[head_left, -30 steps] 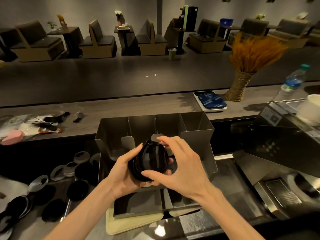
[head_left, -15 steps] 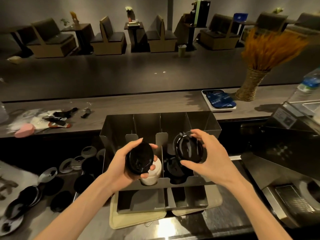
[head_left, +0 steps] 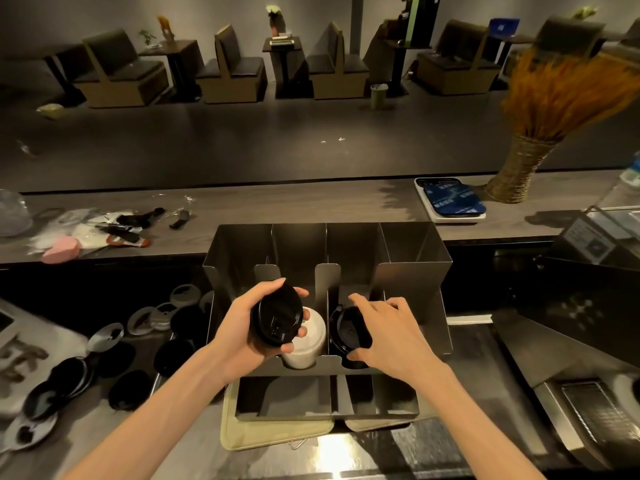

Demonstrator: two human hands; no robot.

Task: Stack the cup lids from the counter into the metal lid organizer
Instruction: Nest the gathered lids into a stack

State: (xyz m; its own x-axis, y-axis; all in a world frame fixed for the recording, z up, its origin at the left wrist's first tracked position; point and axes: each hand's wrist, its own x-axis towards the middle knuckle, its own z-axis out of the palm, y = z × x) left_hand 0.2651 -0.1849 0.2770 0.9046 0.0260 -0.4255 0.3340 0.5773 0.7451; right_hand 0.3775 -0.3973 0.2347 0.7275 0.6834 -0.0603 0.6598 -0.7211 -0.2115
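Lids (head_left: 348, 336) now sit lower in the organizer (head_left: 412, 271); right hand (head_left: 391, 336) fingers released, left hand (head_left: 242, 327) still grasping black lids (head_left: 275, 320).

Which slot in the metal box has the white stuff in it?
The second slot from the left in the metal organizer: it holds the white stack; the next slot right holds black lids.

left hand (head_left: 242, 329) grips black lid stack (head_left: 276, 318) | right hand (head_left: 393, 332) touches lids (head_left: 346, 336) in organizer (head_left: 412, 271)
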